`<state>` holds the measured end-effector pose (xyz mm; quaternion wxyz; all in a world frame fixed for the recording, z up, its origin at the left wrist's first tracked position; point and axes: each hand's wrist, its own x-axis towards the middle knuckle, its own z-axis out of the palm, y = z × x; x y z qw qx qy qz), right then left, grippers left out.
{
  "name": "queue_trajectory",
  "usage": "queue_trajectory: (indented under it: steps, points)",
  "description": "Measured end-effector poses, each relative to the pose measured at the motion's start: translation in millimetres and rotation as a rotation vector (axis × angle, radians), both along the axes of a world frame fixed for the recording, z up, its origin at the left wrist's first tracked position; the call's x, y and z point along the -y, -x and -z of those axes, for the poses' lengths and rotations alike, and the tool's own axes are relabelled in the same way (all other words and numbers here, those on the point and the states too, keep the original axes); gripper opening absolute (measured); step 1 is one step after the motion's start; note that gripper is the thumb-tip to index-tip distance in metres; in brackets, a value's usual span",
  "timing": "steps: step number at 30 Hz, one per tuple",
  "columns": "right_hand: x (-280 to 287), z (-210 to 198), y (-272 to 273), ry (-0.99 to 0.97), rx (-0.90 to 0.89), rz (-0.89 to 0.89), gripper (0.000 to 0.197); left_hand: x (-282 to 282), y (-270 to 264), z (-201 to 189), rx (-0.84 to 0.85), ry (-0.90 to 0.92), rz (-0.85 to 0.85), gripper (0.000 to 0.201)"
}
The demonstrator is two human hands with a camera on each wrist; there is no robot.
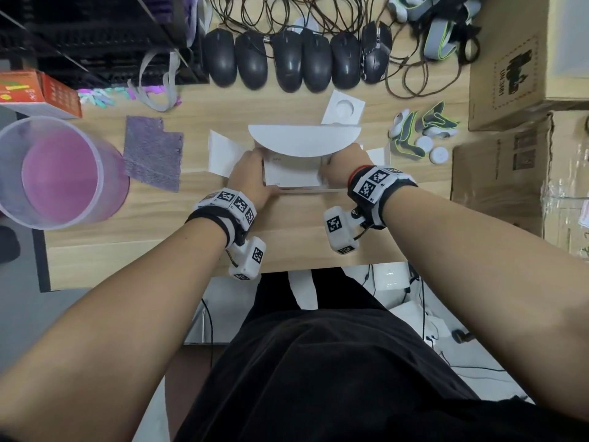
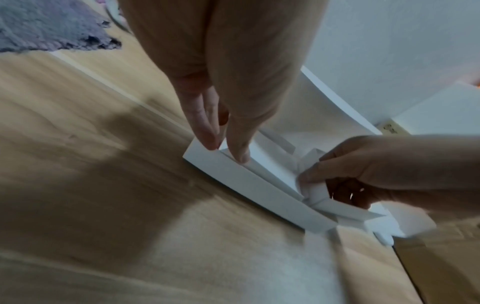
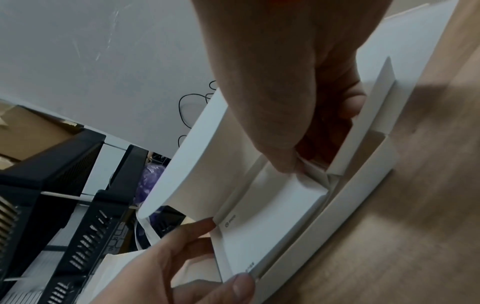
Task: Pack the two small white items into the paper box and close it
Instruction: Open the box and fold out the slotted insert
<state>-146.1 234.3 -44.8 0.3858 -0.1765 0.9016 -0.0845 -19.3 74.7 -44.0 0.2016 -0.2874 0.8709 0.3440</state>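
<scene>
The white paper box [image 1: 293, 175] lies mid-table with its half-round lid [image 1: 304, 140] standing up behind it. My left hand [image 1: 251, 177] holds the box's left end between thumb and fingertips [image 2: 241, 156]. My right hand [image 1: 342, 164] pinches a folded side flap at the right end [image 2: 311, 191]. In the right wrist view the box [image 3: 272, 216] shows a flat white inner panel, and the lid [image 3: 187, 164] curves up on its far side. Two small white discs [image 1: 424, 143] [image 1: 439, 154] lie on the table to the right of the box. What is inside the box is hidden.
A row of black mice [image 1: 287, 59] with tangled cables lines the back. A white card with a round cutout [image 1: 343, 108] lies behind the lid. Purple cloth [image 1: 153, 153] and a pink tub [image 1: 60, 173] sit left; grey-green straps [image 1: 427, 122] and cardboard boxes [image 1: 526, 74] right.
</scene>
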Motion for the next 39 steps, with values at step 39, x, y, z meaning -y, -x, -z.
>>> queue_trajectory:
  steps: [39]
  points:
    - [-2,33,10,0.083,0.045,-0.051,0.029,23,9,9,0.133,0.267,0.257,0.103]
